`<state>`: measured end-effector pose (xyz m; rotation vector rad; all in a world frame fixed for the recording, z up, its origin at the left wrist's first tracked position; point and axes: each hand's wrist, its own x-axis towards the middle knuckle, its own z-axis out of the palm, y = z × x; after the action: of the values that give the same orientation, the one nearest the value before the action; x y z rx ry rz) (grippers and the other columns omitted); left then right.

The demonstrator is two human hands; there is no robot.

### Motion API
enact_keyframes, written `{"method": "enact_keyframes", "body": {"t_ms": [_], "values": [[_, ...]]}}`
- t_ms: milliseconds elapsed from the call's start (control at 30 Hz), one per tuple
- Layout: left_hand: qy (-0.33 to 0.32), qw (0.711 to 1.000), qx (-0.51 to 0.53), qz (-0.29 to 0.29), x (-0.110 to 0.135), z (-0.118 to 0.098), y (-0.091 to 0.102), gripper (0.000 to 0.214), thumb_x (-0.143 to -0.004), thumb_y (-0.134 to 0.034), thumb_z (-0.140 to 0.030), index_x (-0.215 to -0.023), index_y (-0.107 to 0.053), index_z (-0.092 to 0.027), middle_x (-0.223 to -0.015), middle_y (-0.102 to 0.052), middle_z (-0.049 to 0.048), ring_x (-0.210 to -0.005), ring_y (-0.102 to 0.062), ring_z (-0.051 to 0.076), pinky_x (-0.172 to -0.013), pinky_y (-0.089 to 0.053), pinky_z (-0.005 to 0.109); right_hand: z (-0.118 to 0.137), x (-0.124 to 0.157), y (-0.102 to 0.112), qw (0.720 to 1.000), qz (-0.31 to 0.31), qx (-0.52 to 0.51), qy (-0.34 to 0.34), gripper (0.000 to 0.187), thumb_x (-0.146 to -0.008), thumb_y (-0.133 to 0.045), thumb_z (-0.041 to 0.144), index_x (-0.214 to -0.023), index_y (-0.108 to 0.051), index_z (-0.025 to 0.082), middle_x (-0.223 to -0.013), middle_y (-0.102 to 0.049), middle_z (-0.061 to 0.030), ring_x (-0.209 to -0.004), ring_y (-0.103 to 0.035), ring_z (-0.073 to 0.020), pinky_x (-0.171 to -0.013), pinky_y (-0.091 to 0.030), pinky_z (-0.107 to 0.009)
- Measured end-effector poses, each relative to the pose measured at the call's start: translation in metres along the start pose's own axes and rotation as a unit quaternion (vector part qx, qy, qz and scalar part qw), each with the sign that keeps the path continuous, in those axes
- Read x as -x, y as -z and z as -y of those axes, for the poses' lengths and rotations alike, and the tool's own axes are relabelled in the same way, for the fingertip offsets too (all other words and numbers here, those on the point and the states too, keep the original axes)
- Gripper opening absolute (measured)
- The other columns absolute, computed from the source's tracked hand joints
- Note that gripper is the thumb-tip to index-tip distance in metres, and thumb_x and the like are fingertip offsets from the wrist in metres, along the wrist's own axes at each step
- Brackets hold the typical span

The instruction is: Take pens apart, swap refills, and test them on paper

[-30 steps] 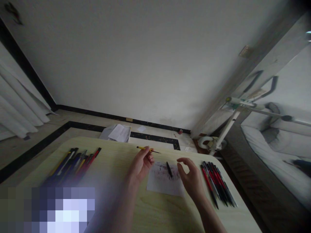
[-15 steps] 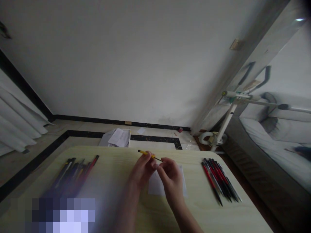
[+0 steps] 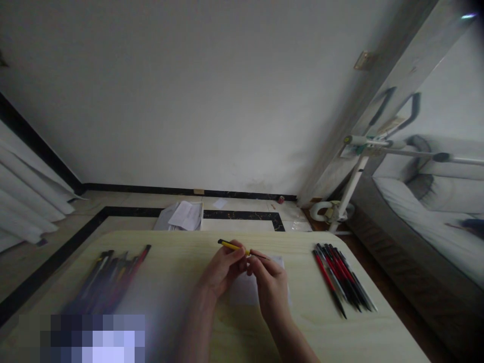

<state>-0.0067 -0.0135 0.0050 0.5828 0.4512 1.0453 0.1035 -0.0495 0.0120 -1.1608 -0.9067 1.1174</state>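
My left hand [image 3: 221, 267] pinches a yellow pen [image 3: 231, 246] by its middle, holding it level above the table. My right hand [image 3: 267, 282] is closed on the pen's thin dark tip end [image 3: 259, 255], fingers pinched right beside the left hand's. Under both hands lies a white sheet of paper [image 3: 283, 282] with dark scribbles, mostly hidden by my right hand.
A pale wooden table [image 3: 181, 282] carries a row of red and black pens [image 3: 342, 282] on the right and a heap of mixed pens [image 3: 109, 277] on the left. Papers [image 3: 185, 214] lie on the floor beyond. A white stand [image 3: 351, 191] and a sofa are at right.
My right hand left the paper and closed on the tip end of the yellow pen. The black pen part that lay on the paper is no longer visible.
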Motion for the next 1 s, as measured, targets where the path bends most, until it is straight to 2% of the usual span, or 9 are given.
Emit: {"method": "enact_keyframes", "body": {"t_ms": [233, 367, 433, 567, 733, 833, 1000], "values": [[0.008, 1.000, -0.016, -0.005, -0.002, 0.002, -0.001, 0.007, -0.077, -0.055, -0.019, -0.073, -0.050, -0.016, -0.056, -0.047, -0.0011, -0.053, -0.047, 0.012, -0.055, -0.039, 0.028, 0.001, -0.001, 0.003, 1.000, -0.006, 0.020, 0.006, 0.020, -0.070, -0.065, 0.029, -0.085, -0.070, 0.016, -0.064, -0.064, -0.0018, -0.056, -0.053, -0.0118, -0.054, -0.044, -0.024], [0.024, 0.998, -0.044, -0.037, -0.001, 0.002, -0.002, 0.008, -0.077, -0.056, -0.021, -0.073, -0.050, -0.016, -0.056, -0.045, -0.0021, -0.053, -0.045, 0.009, -0.054, -0.038, 0.025, -0.003, -0.002, 0.005, 0.999, -0.024, 0.034, 0.009, 0.020, -0.071, -0.063, 0.030, -0.083, -0.071, 0.016, -0.075, -0.067, -0.0053, -0.057, -0.055, -0.0123, -0.053, -0.044, -0.024], [0.035, 0.997, -0.053, -0.049, 0.000, 0.001, -0.003, 0.011, -0.076, -0.057, -0.021, -0.071, -0.049, -0.015, -0.054, -0.043, -0.0031, -0.050, -0.041, 0.007, -0.051, -0.034, 0.021, -0.005, -0.002, 0.007, 0.999, -0.029, 0.042, 0.019, 0.020, -0.072, -0.062, 0.031, -0.084, -0.071, 0.016, -0.082, -0.068, -0.0072, -0.062, -0.058, -0.0144, -0.056, -0.046, -0.025], [0.051, 0.997, -0.047, -0.024, 0.001, 0.001, -0.006, 0.015, -0.078, -0.055, -0.023, -0.069, -0.047, -0.015, -0.052, -0.040, -0.0040, -0.047, -0.038, 0.005, -0.046, -0.027, 0.019, -0.007, -0.004, 0.009, 0.997, -0.026, 0.056, 0.042, 0.018, -0.072, -0.062, 0.030, -0.082, -0.071, 0.017, -0.088, -0.069, -0.0080, -0.083, -0.060, -0.0201, -0.069, -0.047, -0.028], [0.055, 0.997, -0.049, -0.035, -0.001, 0.003, -0.005, 0.016, -0.078, -0.055, -0.024, -0.068, -0.045, -0.015, -0.053, -0.042, -0.0033, -0.047, -0.040, 0.006, -0.047, -0.028, 0.019, -0.011, -0.006, 0.010, 0.998, -0.026, 0.058, 0.009, 0.023, -0.073, -0.061, 0.033, -0.085, -0.070, 0.016, -0.083, -0.068, -0.0067, -0.066, -0.060, -0.0168, -0.053, -0.045, -0.025], [0.066, 0.996, -0.051, -0.038, -0.001, 0.004, -0.004, 0.013, -0.078, -0.055, -0.025, -0.072, -0.048, -0.015, -0.055, -0.045, -0.0026, -0.047, -0.041, 0.006, -0.047, -0.029, 0.019, -0.011, -0.008, 0.011, 0.998, -0.026, 0.062, 0.002, 0.022, -0.072, -0.062, 0.033, -0.079, -0.071, 0.015, -0.079, -0.068, -0.0063, -0.066, -0.059, -0.0162, -0.053, -0.044, -0.024], [0.076, 0.996, -0.044, -0.032, -0.001, 0.005, -0.006, 0.011, -0.079, -0.054, -0.026, -0.079, -0.052, -0.015, -0.058, -0.047, -0.0011, -0.051, -0.046, 0.007, -0.049, -0.032, 0.019, -0.010, -0.010, 0.013, 0.998, -0.016, 0.046, 0.033, 0.019, -0.073, -0.060, 0.031, -0.077, -0.070, 0.015, -0.081, -0.067, -0.0064, -0.062, -0.057, -0.0142, -0.051, -0.043, -0.024]]}}
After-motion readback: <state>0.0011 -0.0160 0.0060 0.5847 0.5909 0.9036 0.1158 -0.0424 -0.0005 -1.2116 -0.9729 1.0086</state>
